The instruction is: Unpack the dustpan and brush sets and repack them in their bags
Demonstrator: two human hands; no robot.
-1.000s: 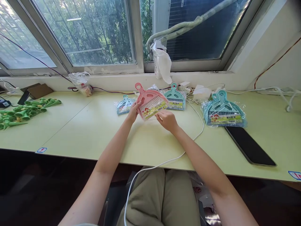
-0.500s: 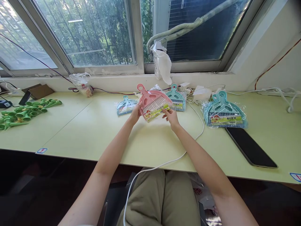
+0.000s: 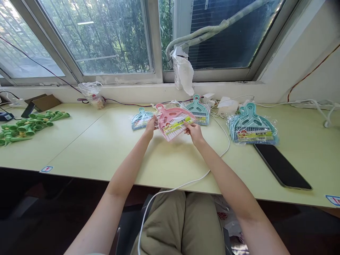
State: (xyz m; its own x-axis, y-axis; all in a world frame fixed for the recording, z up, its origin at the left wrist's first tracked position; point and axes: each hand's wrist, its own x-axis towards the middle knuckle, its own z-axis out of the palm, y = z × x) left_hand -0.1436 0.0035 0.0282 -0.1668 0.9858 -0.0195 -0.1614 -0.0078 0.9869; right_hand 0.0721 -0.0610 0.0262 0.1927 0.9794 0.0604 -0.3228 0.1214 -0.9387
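Note:
A pink dustpan and brush set (image 3: pixel 174 120) with a yellow label is held above the table between both hands. My left hand (image 3: pixel 151 126) grips its left side, along with some clear wrapping. The fingers of my right hand (image 3: pixel 193 131) pinch its lower right edge by the label. Behind it on the right lies a teal set (image 3: pixel 198 110), partly covered by the pink one. Left of my left hand is a smaller-looking blue-teal set (image 3: pixel 141 118) in clear plastic.
On the right, a stack of wrapped teal sets (image 3: pixel 252 125) sits behind a black phone (image 3: pixel 283 166). A white cable (image 3: pixel 190 183) crosses the table's front edge. Green plastic pieces (image 3: pixel 29 126), a brown box (image 3: pixel 46 102) and a plastic bag (image 3: pixel 92 95) stand at the left.
The pink set has tilted, its handle now lower and pointing further left, and its label has turned more toward the camera. Both hands still hold it.

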